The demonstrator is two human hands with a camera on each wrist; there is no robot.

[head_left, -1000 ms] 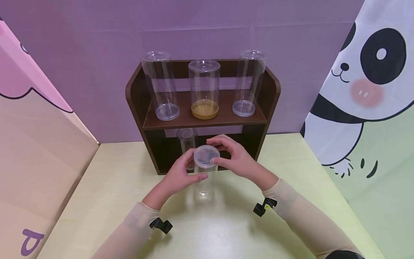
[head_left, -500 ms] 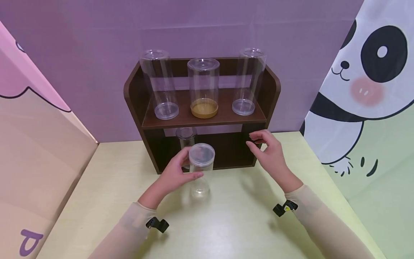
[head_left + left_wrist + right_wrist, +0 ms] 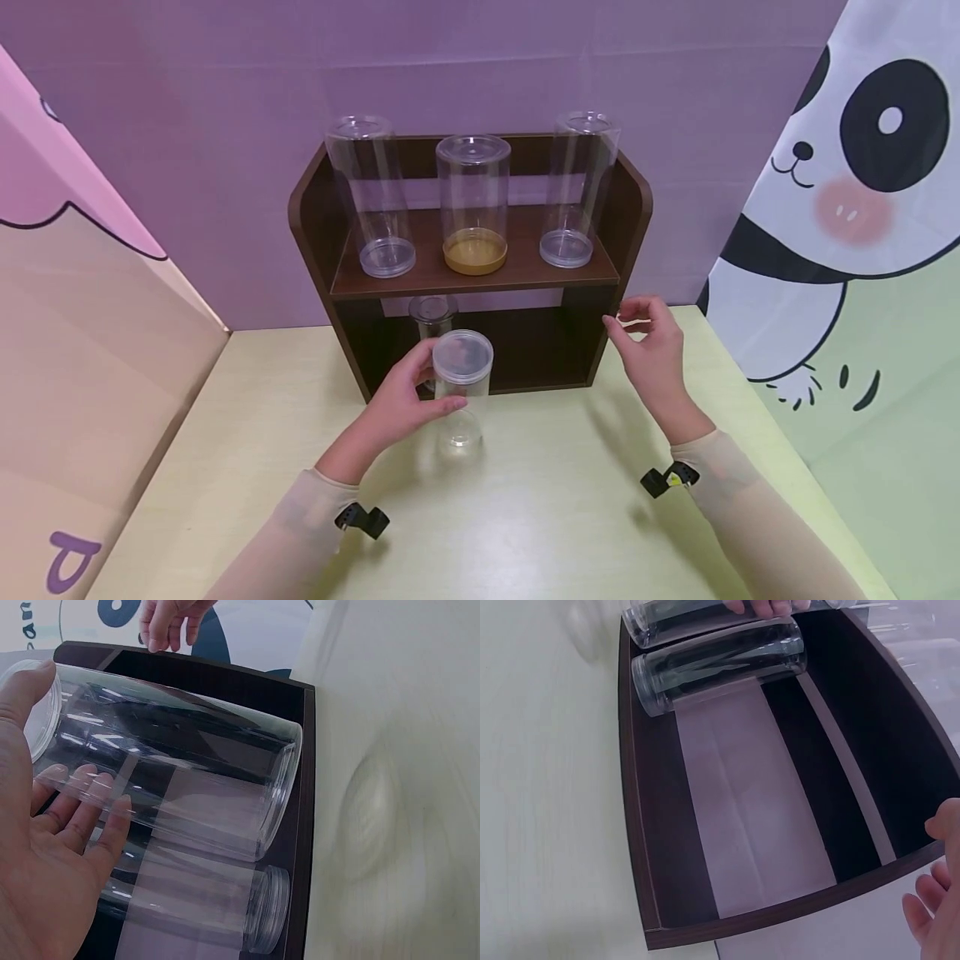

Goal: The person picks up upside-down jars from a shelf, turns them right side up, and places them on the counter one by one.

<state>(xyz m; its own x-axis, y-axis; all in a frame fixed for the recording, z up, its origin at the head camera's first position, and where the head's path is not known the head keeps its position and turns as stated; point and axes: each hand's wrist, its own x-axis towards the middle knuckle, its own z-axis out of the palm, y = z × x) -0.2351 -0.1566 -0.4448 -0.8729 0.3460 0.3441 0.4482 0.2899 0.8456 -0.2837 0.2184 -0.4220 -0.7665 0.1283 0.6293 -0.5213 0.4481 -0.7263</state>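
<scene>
Head view: the pale table (image 3: 540,500) carries a brown two-tier shelf (image 3: 474,288), with three tall clear jars (image 3: 475,252) on its upper board. By the shelf's right side, the right hand (image 3: 654,354) has its fingers bent; whether they grip it I cannot tell. The left hand (image 3: 401,404) clasps an upright jar (image 3: 471,390) before the shelf, fingers clamped below its round translucent top (image 3: 462,356).

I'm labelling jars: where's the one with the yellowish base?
In the head view, the yellowish-based jar stands on the upper shelf, between two clear jars, beyond the held jar in the left hand.
</scene>
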